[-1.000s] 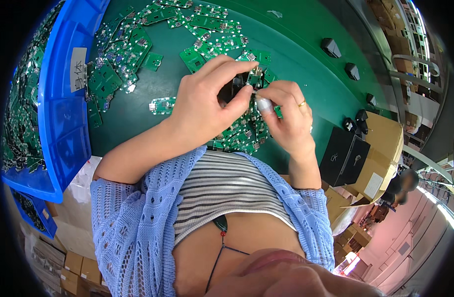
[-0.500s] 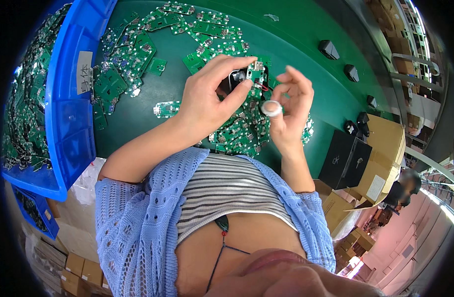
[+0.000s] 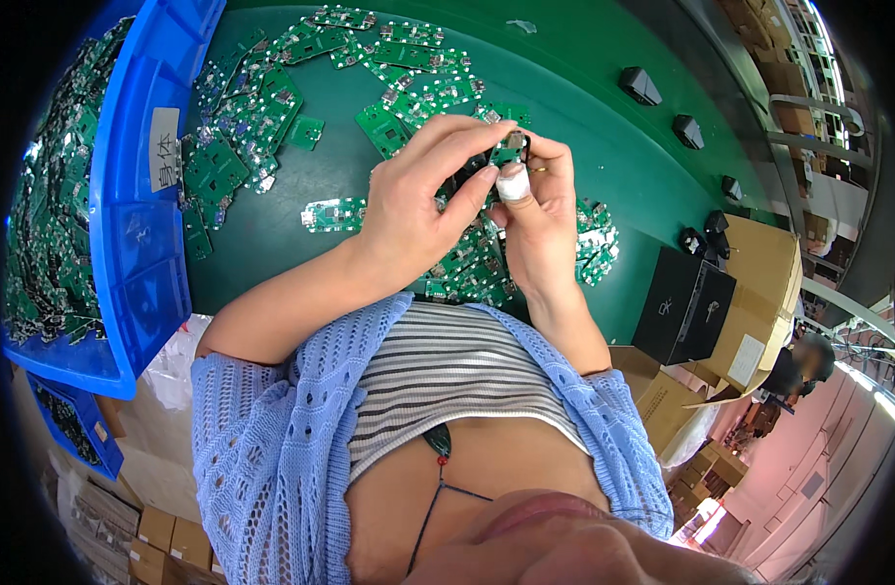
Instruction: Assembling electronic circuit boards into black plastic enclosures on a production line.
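Observation:
Between the fingertips of my left hand (image 3: pixel 413 195) is a small green circuit board (image 3: pixel 507 153) with a metal connector at its end. My right hand (image 3: pixel 540 210) closes on the board's other side, its white-wrapped thumb pressing near the connector. Something dark, partly hidden by my fingers, sits behind the board. Below both hands lies a pile of green circuit boards (image 3: pixel 467 274) on the green table (image 3: pixel 262 210). One separate board (image 3: pixel 334 214) rests beside my left wrist.
A blue bin (image 3: pixel 140 278) full of boards stands at the left. More loose boards (image 3: pixel 262 107) spread across the far left of the table. Several black blocks (image 3: pixel 641 86) line the right side. A black box (image 3: pixel 683 307) and an open carton (image 3: pixel 759 302) stand at the right.
My right hand has moved left and closed onto the board, where it was apart from it with fingers spread. My left hand keeps its hold and has shifted slightly.

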Motion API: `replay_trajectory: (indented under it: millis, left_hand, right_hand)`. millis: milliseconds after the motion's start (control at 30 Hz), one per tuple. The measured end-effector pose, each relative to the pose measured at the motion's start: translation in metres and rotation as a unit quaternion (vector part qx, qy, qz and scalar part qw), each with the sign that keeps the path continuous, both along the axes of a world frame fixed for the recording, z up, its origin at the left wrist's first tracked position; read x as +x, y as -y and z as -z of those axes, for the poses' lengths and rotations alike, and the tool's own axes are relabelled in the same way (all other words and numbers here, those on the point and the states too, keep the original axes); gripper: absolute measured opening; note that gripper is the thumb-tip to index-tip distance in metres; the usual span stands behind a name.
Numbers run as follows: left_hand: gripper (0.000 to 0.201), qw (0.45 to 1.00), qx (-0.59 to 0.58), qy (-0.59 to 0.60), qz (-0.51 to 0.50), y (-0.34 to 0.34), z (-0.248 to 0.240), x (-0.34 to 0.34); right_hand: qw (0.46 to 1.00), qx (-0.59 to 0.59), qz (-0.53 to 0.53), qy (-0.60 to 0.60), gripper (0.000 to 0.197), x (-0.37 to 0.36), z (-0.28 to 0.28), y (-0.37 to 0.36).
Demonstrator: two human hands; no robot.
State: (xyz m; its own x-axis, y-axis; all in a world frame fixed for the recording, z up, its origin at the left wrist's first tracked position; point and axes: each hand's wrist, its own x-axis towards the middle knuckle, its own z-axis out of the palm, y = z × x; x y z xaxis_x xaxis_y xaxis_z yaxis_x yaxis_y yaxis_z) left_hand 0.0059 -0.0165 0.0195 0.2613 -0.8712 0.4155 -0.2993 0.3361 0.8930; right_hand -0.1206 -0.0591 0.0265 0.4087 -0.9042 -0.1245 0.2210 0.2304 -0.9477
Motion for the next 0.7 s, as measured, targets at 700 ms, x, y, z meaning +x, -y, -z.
replay_trajectory:
  millis: [700]
  left_hand:
    - [0.031, 0.943, 0.195, -0.250, 0.100, 0.011, 0.006, 0.018]
  right_hand:
    - [0.992, -0.120, 0.027, -0.011, 0.030, -0.024, -0.009, 0.012]
